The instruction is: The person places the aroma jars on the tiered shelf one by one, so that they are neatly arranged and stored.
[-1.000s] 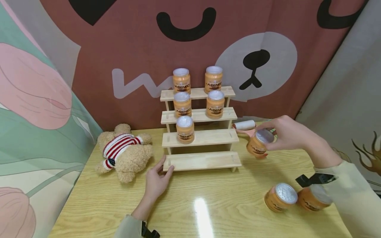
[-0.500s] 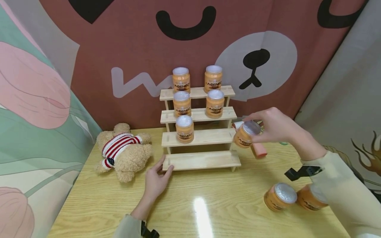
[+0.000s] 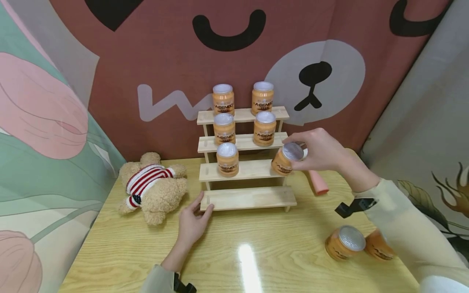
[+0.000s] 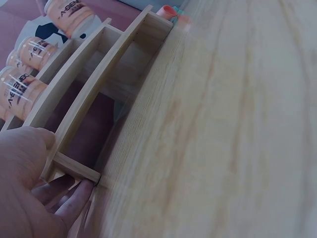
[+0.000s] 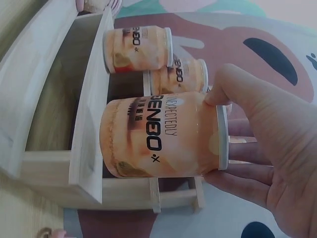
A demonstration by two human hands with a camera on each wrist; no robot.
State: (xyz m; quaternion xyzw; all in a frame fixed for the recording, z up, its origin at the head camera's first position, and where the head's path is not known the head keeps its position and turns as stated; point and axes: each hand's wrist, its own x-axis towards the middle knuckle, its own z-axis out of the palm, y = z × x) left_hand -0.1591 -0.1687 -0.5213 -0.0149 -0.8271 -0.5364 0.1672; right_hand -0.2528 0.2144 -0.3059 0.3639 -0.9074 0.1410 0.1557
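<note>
My right hand [image 3: 322,152] holds an orange jar [image 3: 282,162] with a silvery lid, thumb and fingers around its top. The jar is slightly tilted over the right end of the second-lowest step; I cannot tell whether it touches the wood. In the right wrist view the printed jar [image 5: 158,136] fills the middle. My left hand [image 3: 193,221] grips the left end of the lowest step of the wooden four-step rack [image 3: 249,198], thumb on top. The left wrist view shows its fingers [image 4: 74,203] at the rack's end. One jar [image 3: 228,160] stands left on the second-lowest step.
Several more jars, among them one jar [image 3: 265,129], stand on the two upper steps. Two jars, the nearer a jar [image 3: 344,243], are at the table's right. A teddy bear [image 3: 155,189] lies left of the rack. A pink-handled roller [image 3: 318,183] lies to the right, partly hidden.
My right hand has carried the jar leftward and up from beside the rack to the right end of the second-lowest step. My left hand has kept its place.
</note>
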